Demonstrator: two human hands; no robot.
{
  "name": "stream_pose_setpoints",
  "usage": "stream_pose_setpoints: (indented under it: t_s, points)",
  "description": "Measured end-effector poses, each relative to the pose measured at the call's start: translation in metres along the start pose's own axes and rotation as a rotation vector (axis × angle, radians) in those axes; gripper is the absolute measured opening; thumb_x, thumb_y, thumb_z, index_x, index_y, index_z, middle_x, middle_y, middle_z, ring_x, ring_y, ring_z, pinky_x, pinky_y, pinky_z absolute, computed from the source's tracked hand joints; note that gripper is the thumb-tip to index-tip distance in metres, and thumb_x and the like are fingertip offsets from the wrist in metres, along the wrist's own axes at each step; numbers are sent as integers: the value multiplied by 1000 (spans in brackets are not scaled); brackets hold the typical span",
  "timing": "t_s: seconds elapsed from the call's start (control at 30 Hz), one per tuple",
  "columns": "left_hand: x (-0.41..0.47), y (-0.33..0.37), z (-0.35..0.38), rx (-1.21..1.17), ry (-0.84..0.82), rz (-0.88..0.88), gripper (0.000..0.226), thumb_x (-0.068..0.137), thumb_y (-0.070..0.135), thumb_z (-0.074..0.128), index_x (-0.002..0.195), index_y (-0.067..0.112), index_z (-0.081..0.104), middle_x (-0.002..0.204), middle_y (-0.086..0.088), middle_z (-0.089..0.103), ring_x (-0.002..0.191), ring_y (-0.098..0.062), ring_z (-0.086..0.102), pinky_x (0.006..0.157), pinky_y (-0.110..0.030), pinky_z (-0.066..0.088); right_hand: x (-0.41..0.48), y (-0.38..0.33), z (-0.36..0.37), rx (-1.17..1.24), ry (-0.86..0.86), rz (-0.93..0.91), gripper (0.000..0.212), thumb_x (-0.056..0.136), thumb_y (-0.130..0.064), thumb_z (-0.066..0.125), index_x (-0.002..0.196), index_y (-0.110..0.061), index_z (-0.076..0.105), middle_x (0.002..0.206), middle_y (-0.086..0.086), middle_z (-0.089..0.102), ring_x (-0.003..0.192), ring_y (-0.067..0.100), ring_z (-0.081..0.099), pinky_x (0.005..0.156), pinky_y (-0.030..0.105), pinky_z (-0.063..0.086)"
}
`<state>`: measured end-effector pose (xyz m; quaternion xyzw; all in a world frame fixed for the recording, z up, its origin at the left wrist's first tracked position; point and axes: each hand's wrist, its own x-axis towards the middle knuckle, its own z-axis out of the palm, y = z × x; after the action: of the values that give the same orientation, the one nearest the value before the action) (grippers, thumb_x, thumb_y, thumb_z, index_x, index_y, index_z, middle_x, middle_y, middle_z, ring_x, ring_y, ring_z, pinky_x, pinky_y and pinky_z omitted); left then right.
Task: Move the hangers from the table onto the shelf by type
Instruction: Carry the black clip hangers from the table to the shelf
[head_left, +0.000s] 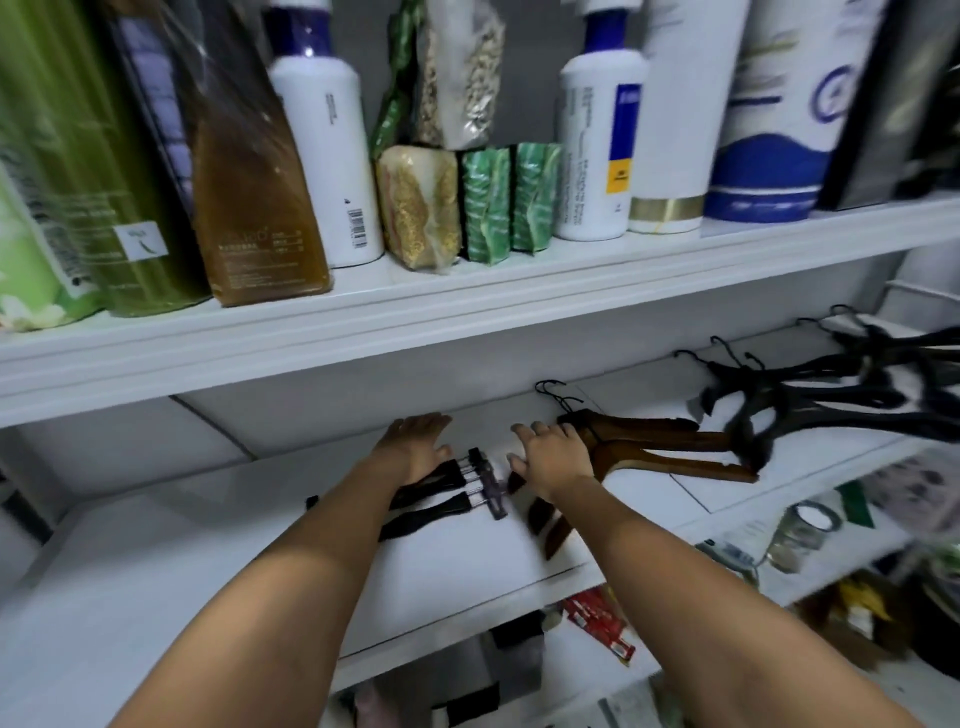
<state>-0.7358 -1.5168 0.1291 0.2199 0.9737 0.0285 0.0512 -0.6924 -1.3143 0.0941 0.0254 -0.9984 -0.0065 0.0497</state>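
Observation:
Both my hands reach onto the white middle shelf (156, 545). My left hand (415, 447) lies flat with straight fingers on a bundle of black clip hangers (447, 491) with clear clips. My right hand (553, 457) rests with spread fingers on a stack of brown wooden hangers (670, 447), whose left arms poke out under my wrist. Further right on the same shelf lies a pile of black hangers (831, 395) with thin wire hooks.
The upper shelf (467, 306) carries white bottles (324, 145), a brown bag (249, 197), green packages and small wrapped packs. Below the middle shelf sit a glass jar (802, 530), red packets (602, 623) and other clutter.

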Motion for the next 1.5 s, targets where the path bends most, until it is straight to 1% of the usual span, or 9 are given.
stream_pose_setpoints:
  t_s: [0.2, 0.37, 0.43, 0.5, 0.67, 0.8, 0.97, 1.2, 1.5]
  points:
    - [21, 72, -27, -37, 30, 145, 53, 100, 34, 37, 149, 22, 22, 157, -2, 24, 140, -24, 31, 115, -29, 24, -42, 54, -32, -29, 100, 123, 43, 99, -41, 36, 135, -20, 46, 130, 7, 57, 122, 27, 50, 105, 37, 31]
    - [41, 132, -35, -50, 24, 261, 54, 98, 37, 39, 148, 20, 27, 154, -6, 30, 134, -26, 38, 112, -31, 31, -79, 106, -46, -50, 124, 235, 43, 100, -41, 34, 136, -21, 46, 128, 6, 57, 119, 28, 52, 102, 37, 32]
    - [47, 156, -34, -33, 34, 313, 54, 98, 37, 40, 148, 17, 28, 154, -6, 31, 137, -25, 35, 113, -31, 29, -95, 127, -48, -58, 105, 283, 46, 100, -42, 33, 140, -22, 41, 133, 6, 54, 123, 28, 49, 106, 39, 30]
    - [51, 180, -31, -4, 27, 339, 57, 99, 39, 37, 149, 17, 23, 157, -5, 24, 142, -25, 26, 117, -32, 21, -109, 147, -50, -48, 99, 339, 48, 100, -43, 33, 144, -24, 36, 138, 5, 50, 127, 27, 46, 109, 39, 28]
    - [55, 251, -29, 17, 20, 463, 58, 100, 41, 33, 151, 21, 13, 160, -1, 12, 147, -20, 13, 120, -33, 6, -152, 198, -55, -73, 147, 443, 47, 99, -41, 37, 142, -26, 38, 133, 3, 55, 119, 27, 52, 99, 36, 34]
    - [59, 319, -33, 8, 21, 581, 58, 101, 38, 33, 152, 20, 11, 160, -2, 7, 148, -20, 8, 119, -32, 1, -190, 245, -63, -132, 109, 540, 51, 101, -41, 32, 148, -24, 29, 139, 6, 49, 123, 28, 50, 104, 38, 32]
    - [65, 403, -30, 14, 21, 725, 57, 101, 40, 33, 151, 22, 13, 160, 0, 10, 148, -17, 7, 119, -33, -1, -242, 306, -69, -124, 132, 675, 50, 101, -40, 34, 148, -24, 29, 142, 6, 46, 127, 27, 45, 106, 39, 30]
    - [64, 509, -20, 63, 44, 902, 59, 100, 40, 35, 151, 19, 14, 160, -1, 7, 147, -19, 8, 121, -38, 6, -312, 374, -71, -140, 132, 860, 50, 99, -40, 36, 147, -26, 31, 148, 6, 40, 129, 27, 45, 106, 39, 30]
    - [58, 634, -9, 83, 63, 1074, 62, 100, 42, 36, 151, 16, 15, 160, -3, 7, 147, -21, 10, 120, -36, 8, -398, 446, -67, -175, 110, 1022, 52, 98, -39, 38, 147, -26, 31, 145, 6, 43, 127, 26, 46, 105, 40, 32]
